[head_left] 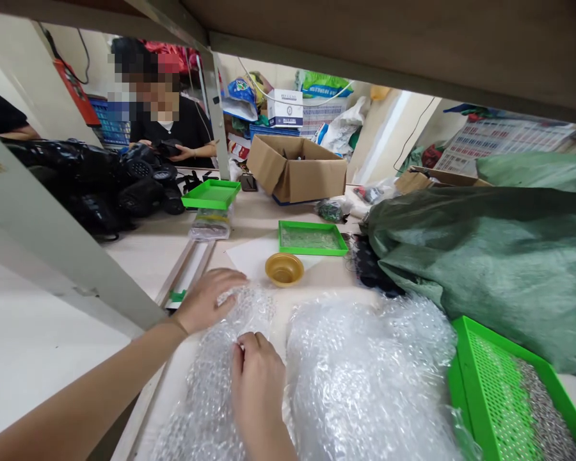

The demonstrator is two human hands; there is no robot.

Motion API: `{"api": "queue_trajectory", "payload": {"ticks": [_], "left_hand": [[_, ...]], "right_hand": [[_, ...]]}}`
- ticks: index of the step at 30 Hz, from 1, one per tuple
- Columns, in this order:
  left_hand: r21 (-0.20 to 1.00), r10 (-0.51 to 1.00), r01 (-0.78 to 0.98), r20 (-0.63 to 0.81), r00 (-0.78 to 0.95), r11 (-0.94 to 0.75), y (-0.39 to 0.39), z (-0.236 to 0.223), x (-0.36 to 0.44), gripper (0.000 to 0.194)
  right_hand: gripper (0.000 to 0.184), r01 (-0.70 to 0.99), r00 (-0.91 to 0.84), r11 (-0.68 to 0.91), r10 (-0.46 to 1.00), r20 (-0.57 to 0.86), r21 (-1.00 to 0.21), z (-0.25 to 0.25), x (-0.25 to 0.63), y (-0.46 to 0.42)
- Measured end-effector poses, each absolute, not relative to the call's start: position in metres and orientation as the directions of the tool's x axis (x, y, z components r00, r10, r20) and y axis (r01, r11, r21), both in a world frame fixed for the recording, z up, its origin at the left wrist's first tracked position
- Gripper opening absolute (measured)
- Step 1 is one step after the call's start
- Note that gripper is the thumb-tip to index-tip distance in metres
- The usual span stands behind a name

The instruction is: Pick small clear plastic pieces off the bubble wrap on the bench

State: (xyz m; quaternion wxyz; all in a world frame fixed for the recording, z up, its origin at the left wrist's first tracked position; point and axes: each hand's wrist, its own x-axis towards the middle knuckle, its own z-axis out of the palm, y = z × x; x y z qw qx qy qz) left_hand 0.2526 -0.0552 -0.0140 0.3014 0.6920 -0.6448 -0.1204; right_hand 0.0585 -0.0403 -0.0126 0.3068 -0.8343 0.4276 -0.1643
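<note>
On a table, a strip of bubble wrap lay beneath the left hand and right hand, with a heap of bubble wrap just right of them and, farther right, a basket holding loose pieces, nearer than a sack. Just beyond the hands stood a bowl, with a tray behind it and slightly right, then a cardboard box farther back. Ahead and left, a second tray sat on a packet, right of a pile of items.

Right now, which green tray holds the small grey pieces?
The front-right tray, with a holed floor; the middle tray and the back-left tray sit farther away.
</note>
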Motion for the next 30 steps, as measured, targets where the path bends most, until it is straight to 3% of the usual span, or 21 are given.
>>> {"api": "queue_trajectory", "payload": {"ticks": [3,5,8,10,13,17,21,23,26,28,30], "left_hand": [[0.566,-0.987,-0.822,0.157,0.026,0.068,-0.050,-0.022,0.240,0.031],[0.582,-0.995,-0.811,0.102,0.001,0.059,-0.055,-0.032,0.237,0.034],[0.623,-0.999,-0.782,0.040,0.007,0.020,-0.063,-0.045,0.239,0.039],[0.653,-1.000,-0.758,0.022,0.019,0.000,-0.065,-0.049,0.241,0.042],[0.691,-1.000,-0.723,0.005,0.019,-0.011,-0.064,-0.052,0.243,0.042],[0.729,-1.000,-0.685,0.004,0.026,-0.015,-0.061,-0.057,0.242,0.043],[0.769,-0.998,-0.637,-0.025,0.051,-0.052,-0.058,-0.055,0.239,0.043],[0.791,-0.995,-0.605,-0.053,0.084,-0.094,-0.057,-0.050,0.238,0.055],[0.804,-0.988,-0.576,-0.096,0.119,-0.147,-0.059,-0.044,0.238,0.076],[0.802,-0.986,-0.575,-0.113,0.120,-0.162,-0.062,-0.042,0.238,0.080],[0.803,-0.986,-0.574,-0.108,0.128,-0.162,-0.064,-0.041,0.237,0.080]], "right_hand": [[0.020,-0.614,0.578,-0.437,-0.816,0.002,-0.657,-0.013,0.057,-0.040],[0.022,-0.579,0.588,-0.482,-0.806,0.073,-0.657,-0.015,0.056,-0.041],[0.026,-0.453,0.695,-0.620,-0.695,0.181,-0.641,-0.020,0.052,-0.047],[0.027,-0.423,0.760,-0.652,-0.633,0.145,-0.629,-0.023,0.046,-0.051],[0.031,-0.490,0.751,-0.625,-0.656,0.069,-0.607,-0.028,0.033,-0.049],[0.036,-0.453,0.722,-0.616,-0.678,0.139,-0.645,-0.031,0.014,-0.034],[0.025,-0.424,0.695,-0.503,-0.714,0.086,-0.753,-0.015,0.011,-0.030],[0.023,-0.450,0.623,-0.460,-0.776,0.100,-0.765,-0.002,0.017,-0.041],[0.024,-0.639,0.541,-0.493,-0.834,0.110,-0.590,0.012,0.038,-0.072],[0.020,-0.712,0.572,-0.537,-0.817,0.070,-0.453,0.014,0.058,-0.094],[0.017,-0.718,0.611,-0.573,-0.791,0.037,-0.395,0.009,0.078,-0.112]]}}
